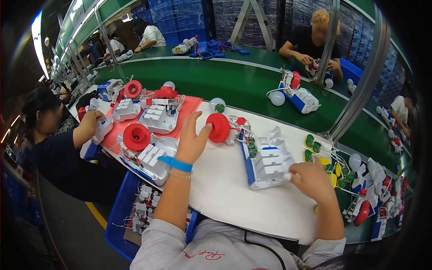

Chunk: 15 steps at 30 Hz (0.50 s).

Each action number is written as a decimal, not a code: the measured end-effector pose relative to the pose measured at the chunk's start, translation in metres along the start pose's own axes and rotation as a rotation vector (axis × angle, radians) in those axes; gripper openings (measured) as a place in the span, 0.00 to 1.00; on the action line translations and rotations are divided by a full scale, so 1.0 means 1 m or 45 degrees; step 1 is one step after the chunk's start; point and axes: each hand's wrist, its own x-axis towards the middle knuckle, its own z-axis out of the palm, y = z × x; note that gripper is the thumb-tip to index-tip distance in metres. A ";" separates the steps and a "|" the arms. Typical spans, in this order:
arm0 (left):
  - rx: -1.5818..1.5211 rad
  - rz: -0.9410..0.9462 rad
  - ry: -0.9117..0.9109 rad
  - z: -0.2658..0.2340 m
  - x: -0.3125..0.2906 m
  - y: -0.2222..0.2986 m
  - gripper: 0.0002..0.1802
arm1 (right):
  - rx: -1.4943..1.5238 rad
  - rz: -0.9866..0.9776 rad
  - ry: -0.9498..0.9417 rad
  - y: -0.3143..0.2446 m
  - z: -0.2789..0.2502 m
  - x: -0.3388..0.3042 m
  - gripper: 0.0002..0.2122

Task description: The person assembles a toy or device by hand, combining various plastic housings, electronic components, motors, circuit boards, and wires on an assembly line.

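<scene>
In front of me on a white work surface lies a white plastic housing (271, 164) with blue sides, slotted compartments and a green circuit board (252, 147) at its left edge. My right hand (313, 181) grips the housing's right edge between thumb and fingers. Wires run from the housing to a red round cup-shaped part (219, 128). Against the left rim of that red part rests the thumb of my left hand (192, 140); its other fingers stretch upward, apart from the thumb. A white bulb-like dome (217, 105) with a small green board lies just beyond the red part.
Several similar assemblies with red cups crowd a pink sheet (188, 118) at left, beside a co-worker (58, 135). A blue bin (118, 225) of parts stands below. Wired green boards (317, 147) lie at right. Across a green conveyor (252, 74), another person (315, 45) handles a part.
</scene>
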 end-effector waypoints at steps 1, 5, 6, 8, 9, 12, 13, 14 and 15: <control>-0.076 -0.130 -0.009 0.007 0.002 -0.022 0.30 | -0.154 0.154 -0.012 0.000 -0.003 0.002 0.16; -0.371 -0.266 -0.247 0.037 0.009 -0.030 0.39 | -0.003 -0.350 0.712 -0.017 0.028 0.008 0.22; -0.311 -0.227 -0.226 0.041 0.009 -0.032 0.40 | -0.046 -0.477 0.599 -0.031 0.033 0.008 0.24; -0.396 -0.248 -0.248 0.044 0.006 -0.042 0.41 | -0.011 -0.694 0.430 -0.044 0.045 0.011 0.21; -0.484 -0.269 -0.260 0.044 0.003 -0.046 0.41 | -0.003 -0.687 0.436 -0.039 0.044 0.012 0.21; -0.241 -0.208 -0.309 0.036 -0.015 -0.035 0.48 | 0.140 -0.816 0.045 -0.014 0.026 0.020 0.07; -0.162 -0.123 -0.327 0.035 -0.019 -0.031 0.49 | 0.288 -0.803 0.056 -0.001 0.027 0.022 0.06; -0.160 -0.124 -0.337 0.035 -0.023 -0.026 0.49 | 0.433 -0.783 0.067 0.012 0.027 0.022 0.04; -0.114 0.016 -0.356 0.036 -0.027 -0.021 0.49 | 0.521 -0.764 0.160 0.018 0.027 0.022 0.04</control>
